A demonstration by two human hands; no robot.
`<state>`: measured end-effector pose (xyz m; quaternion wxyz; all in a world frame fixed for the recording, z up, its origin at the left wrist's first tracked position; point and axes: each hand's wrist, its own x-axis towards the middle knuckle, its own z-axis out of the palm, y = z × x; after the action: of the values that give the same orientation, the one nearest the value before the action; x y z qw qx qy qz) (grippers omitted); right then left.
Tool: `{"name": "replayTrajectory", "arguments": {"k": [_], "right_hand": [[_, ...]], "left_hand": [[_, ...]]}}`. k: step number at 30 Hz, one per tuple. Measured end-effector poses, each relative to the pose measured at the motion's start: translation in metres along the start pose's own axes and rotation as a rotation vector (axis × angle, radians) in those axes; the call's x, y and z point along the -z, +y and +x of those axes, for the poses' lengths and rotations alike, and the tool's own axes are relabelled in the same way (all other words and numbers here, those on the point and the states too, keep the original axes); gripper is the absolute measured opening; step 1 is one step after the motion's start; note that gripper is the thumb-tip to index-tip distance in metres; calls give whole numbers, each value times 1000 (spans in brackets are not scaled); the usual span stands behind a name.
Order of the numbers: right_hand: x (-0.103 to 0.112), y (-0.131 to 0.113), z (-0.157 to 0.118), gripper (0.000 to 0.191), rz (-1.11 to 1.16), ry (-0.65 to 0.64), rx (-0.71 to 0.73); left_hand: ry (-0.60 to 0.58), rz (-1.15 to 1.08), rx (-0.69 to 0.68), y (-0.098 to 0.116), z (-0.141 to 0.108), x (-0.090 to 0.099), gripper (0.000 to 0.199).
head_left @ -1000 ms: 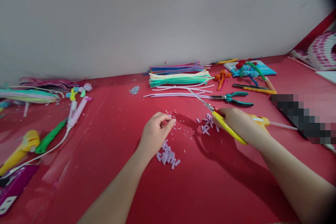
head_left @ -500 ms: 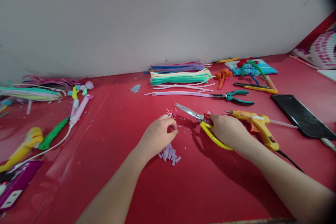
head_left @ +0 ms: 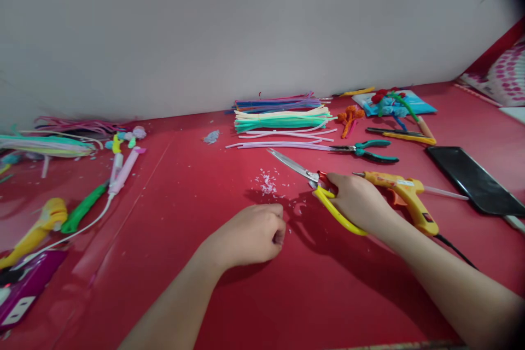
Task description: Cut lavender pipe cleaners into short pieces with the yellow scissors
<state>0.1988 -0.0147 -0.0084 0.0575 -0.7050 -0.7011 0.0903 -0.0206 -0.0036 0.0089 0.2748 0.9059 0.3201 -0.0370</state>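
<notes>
Head view, yellow-handled scissors [head_left: 313, 176] in right grip [head_left: 356, 197]; blades [head_left: 292, 165] ahead, leftward

A craft place: the red worktop [head_left: 254, 306] has fuzzy sticks [head_left: 283, 120] beyond the left hand [head_left: 250, 235] and a glue gun [head_left: 410, 191] (yellow) by the right hand [head_left: 355, 199].

Looking forward and down from head height, close above the near side of a red table [head_left: 307, 295], towards the grey wall [head_left: 184, 27] behind.
</notes>
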Motion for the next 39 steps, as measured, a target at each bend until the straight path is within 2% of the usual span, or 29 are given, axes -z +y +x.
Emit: {"name": "replayTrajectory", "arguments": {"k": [3,6,8,9,12,15,19,21,25,28,31,34,39], "right_hand": [[-1,1,1,21,23,24,5],[1,-3,-2,18,130,26,4],[2,-9,-5,20,297,-22,35],[3,-13,-7,21,406,-67,57],[5,-25,-14,16,746,-205,72],[8,-32,-19,9,914,-277,4],[13,-34,-20,5,959,-319,21],[14,-33,-19,6,960,-323,29],[11,-32,-18,9,948,-303,41],[5,-30,-18,7,909,-250,51],[-3,-29,-18,8,828,-138,82],[-8,-28,-19,10,753,-63,123],[-5,-28,-19,15,673,-73,163]], "left_hand": [[37,-105,8,2,3,0,14],[242,-303,81,6,9,1,8],[391,-502,155,8,13,1,8],[423,-622,184,9,16,1,11],[358,-979,253,10,20,-4,17],[320,-1156,294,11,22,-10,20],[339,-1136,311,13,23,-12,21],[373,-1034,295,15,23,-9,18],[464,-744,178,18,21,-6,12],[527,-565,176,21,21,-10,8],[552,-460,177,23,22,-16,5],[554,-454,176,24,23,-19,5],[604,-618,196,23,22,-14,3]]}}
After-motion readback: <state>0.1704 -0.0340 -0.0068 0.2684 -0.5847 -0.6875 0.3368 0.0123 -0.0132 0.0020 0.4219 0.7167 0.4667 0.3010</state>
